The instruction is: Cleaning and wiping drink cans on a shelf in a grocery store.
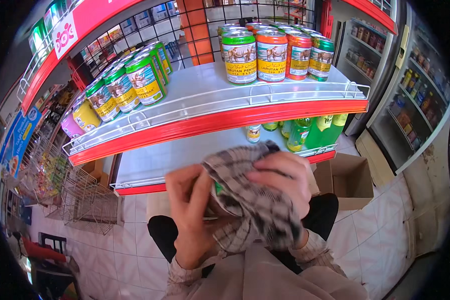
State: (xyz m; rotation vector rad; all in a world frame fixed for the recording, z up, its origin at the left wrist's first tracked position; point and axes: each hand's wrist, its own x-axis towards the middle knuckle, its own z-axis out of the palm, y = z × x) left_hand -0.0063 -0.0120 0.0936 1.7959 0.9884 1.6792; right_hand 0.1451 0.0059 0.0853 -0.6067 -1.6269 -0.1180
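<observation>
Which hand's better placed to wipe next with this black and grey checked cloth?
Probably your right hand: it lies over the checked cloth, while your left hand sits at the cloth's edge, by a mostly hidden green object.

Object [218,188] — mostly under cloth [255,187], left fingers [200,194] blurred

A white shelf unit edged in red [200,90] stands before a black wire grid [270,12] and an orange pillar [197,37] in a shop floored with pale, veined tiles [362,232]. Tall, stocked coolers [420,95] line the right side, while wire racks [92,205] and a blue sign [22,132] occupy the left.
</observation>
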